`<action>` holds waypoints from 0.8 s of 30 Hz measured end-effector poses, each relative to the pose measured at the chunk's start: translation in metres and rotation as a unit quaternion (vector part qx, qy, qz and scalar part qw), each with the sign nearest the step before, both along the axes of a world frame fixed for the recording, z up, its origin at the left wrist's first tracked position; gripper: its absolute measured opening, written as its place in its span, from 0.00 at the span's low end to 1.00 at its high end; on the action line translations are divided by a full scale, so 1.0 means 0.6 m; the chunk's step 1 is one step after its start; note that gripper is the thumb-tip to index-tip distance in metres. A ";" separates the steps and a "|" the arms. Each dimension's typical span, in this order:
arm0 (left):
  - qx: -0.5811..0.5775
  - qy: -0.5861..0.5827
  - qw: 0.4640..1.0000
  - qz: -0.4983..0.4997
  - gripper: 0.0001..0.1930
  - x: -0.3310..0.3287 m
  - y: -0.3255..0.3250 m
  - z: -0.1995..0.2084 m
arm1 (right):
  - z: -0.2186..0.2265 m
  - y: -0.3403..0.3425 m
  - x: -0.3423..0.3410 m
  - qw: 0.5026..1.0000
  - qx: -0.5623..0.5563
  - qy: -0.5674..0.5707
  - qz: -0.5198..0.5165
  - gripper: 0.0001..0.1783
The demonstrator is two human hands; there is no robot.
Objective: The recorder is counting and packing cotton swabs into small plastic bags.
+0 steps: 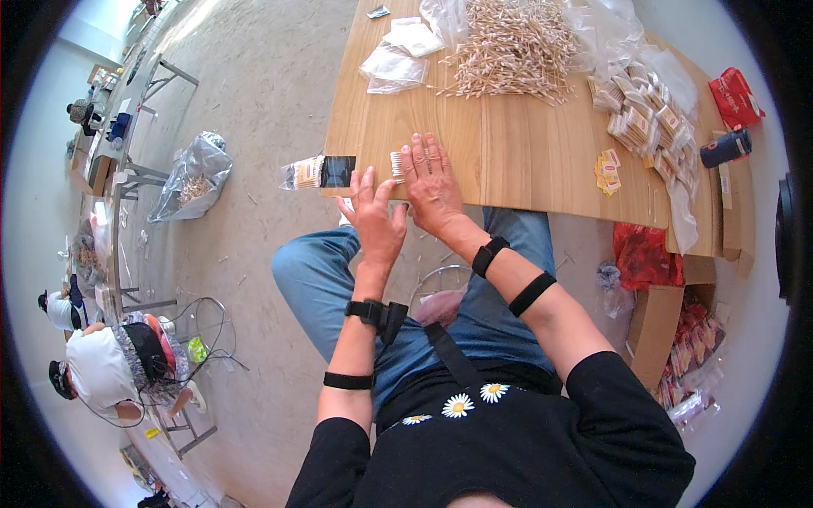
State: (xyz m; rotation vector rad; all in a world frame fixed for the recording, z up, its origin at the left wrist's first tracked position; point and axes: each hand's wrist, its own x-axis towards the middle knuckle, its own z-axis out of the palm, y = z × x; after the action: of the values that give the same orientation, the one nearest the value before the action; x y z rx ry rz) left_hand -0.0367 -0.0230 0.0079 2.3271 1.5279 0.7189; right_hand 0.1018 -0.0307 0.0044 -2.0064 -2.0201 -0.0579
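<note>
My right hand [434, 184] lies flat at the table's near edge, its fingers stretched out over a short row of cotton swabs [395, 163]. Part of that row is hidden beneath the fingers; the white tips show on its left. Beside it, my left hand [378, 224] is open with fingers apart, the fingertips at the table edge near a black flat piece [341, 172]. A clear bag of cotton swabs [306, 173] sticks out past the table corner, left of the black piece. A large loose heap of cotton swabs [512, 46] covers the far part of the wooden table [364, 110].
Clear plastic bags [398, 68] lie at the far left of the table. Filled swab packs [648, 118] are piled right, near yellow cards [607, 172], a dark can [725, 148] and a red packet [735, 97]. Cardboard boxes [656, 326] stand lower right. Other people work at left.
</note>
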 end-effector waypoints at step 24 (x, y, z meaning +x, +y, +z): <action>0.032 0.059 0.997 -0.037 0.30 0.006 0.007 0.014 | -0.008 0.004 -0.001 1.000 0.017 0.002 -0.004 0.49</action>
State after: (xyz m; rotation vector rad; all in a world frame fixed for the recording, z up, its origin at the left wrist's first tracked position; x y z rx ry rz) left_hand -0.0333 -0.0187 0.0160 2.4998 1.4760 0.6324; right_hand 0.1012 -0.0285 -0.0007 -1.9936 -1.9953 -0.0891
